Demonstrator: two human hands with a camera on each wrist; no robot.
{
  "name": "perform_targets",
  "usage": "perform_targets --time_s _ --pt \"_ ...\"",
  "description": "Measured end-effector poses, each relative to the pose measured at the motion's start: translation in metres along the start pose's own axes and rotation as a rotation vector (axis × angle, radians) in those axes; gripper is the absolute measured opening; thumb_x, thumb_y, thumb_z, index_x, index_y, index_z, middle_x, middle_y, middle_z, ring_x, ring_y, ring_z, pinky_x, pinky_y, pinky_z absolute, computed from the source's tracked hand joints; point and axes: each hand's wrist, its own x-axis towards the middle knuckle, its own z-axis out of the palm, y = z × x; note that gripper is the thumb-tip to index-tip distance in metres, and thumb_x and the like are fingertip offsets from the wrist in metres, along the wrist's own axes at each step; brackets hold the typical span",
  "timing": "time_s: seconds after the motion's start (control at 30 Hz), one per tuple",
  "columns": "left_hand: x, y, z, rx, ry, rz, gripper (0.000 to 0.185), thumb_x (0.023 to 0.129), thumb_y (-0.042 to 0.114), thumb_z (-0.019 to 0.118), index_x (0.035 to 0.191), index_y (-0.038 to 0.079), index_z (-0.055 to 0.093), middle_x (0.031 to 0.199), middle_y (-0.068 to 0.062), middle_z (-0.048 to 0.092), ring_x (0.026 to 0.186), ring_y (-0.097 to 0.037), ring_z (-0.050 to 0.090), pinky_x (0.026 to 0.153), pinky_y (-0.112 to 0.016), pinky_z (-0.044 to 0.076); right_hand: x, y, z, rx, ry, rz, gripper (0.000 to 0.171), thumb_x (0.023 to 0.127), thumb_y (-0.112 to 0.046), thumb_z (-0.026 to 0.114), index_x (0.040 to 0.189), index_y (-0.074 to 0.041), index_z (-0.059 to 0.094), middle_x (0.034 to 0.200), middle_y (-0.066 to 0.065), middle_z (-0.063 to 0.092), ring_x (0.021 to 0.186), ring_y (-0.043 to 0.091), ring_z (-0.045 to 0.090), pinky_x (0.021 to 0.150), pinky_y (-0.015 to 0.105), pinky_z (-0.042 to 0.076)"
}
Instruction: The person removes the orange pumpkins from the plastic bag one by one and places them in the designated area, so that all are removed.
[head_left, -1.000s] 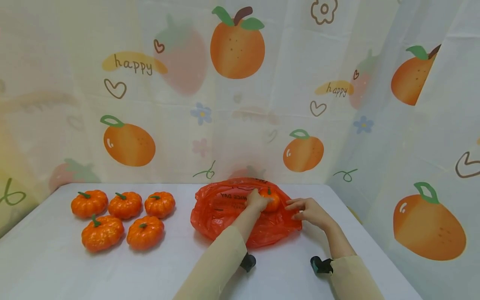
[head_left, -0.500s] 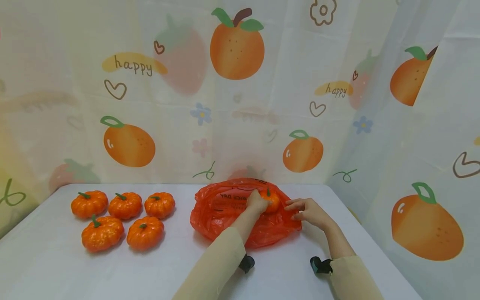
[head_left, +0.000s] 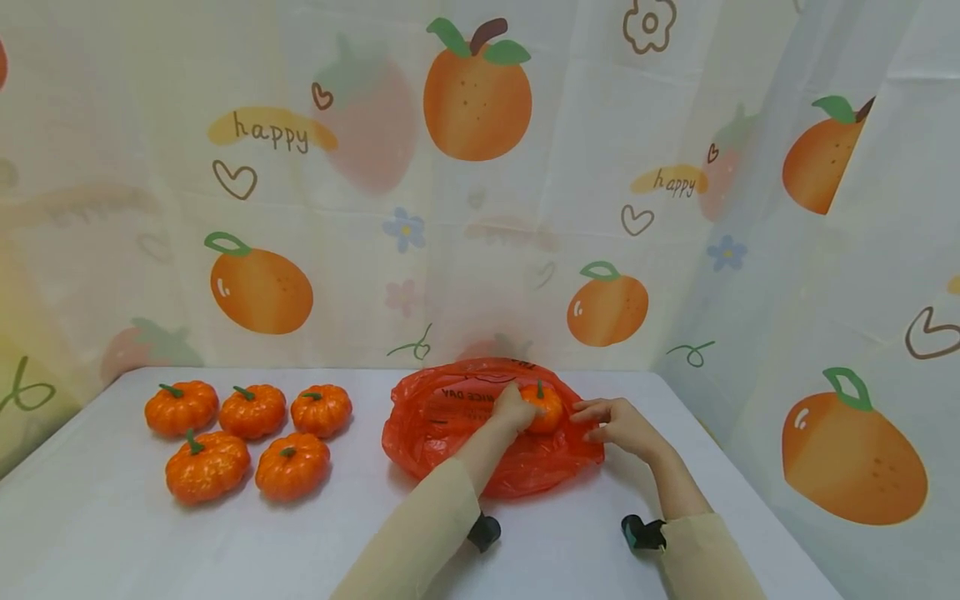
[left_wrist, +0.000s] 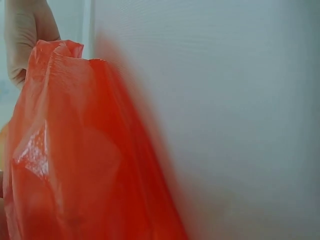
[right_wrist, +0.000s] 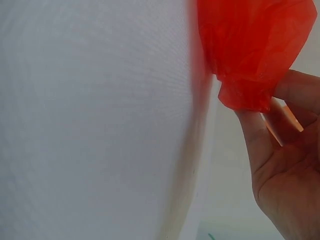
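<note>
In the head view, a red plastic bag (head_left: pixel 442 437) lies on the table with its wide mouth facing me. My left hand (head_left: pixel 514 412) reaches into that mouth and holds a small orange pumpkin (head_left: pixel 549 410) with a green stem. Its fingertips are hidden behind the pumpkin. At the bag's right side, my right hand (head_left: pixel 622 425) pinches the rim. The right wrist view shows the right hand (right_wrist: pixel 290 145) with thumb and fingers on the gathered red plastic (right_wrist: pixel 250 60). Red plastic (left_wrist: pixel 85 150) fills much of the left wrist view.
Several more small pumpkins (head_left: pixel 291 467) sit in two rows at the left of the white table (head_left: pixel 112 533). A fruit-printed curtain (head_left: pixel 345 250) hangs behind the table and along its right side.
The left forearm has shifted slightly left, and the pumpkin sits a little lower in the bag mouth. My right hand keeps its place on the rim.
</note>
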Motion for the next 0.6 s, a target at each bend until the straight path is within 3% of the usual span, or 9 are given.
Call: perform_targets --time_s 0.27,0.6 --pt "-0.005 -0.002 -0.007 -0.029 -0.068 0.014 0.070 0.090 0.006 0.067 0.151 0.002 0.033 0.151 -0.021 0.041 0.127 -0.035 0.047 0.112 -0.052 0.043 0.000 0.000 0.000 -0.010 -0.005 -0.011 0.035 0.083 -0.001 0.061 0.116 -0.003 0.073 0.140 0.021 0.058 0.136 0.046 0.044 0.093 0.042 0.059" --pt "-0.015 0.002 -0.016 -0.023 -0.113 0.010 0.062 0.090 0.009 0.068 0.146 0.003 0.040 0.145 -0.019 0.046 0.117 -0.032 0.051 0.104 -0.048 0.050 0.000 -0.001 0.000 -0.007 -0.004 -0.010 0.034 0.084 -0.001 0.062 0.117 -0.003 0.072 0.140 0.021 0.058 0.137 0.046 0.044 0.094 0.043 0.058"
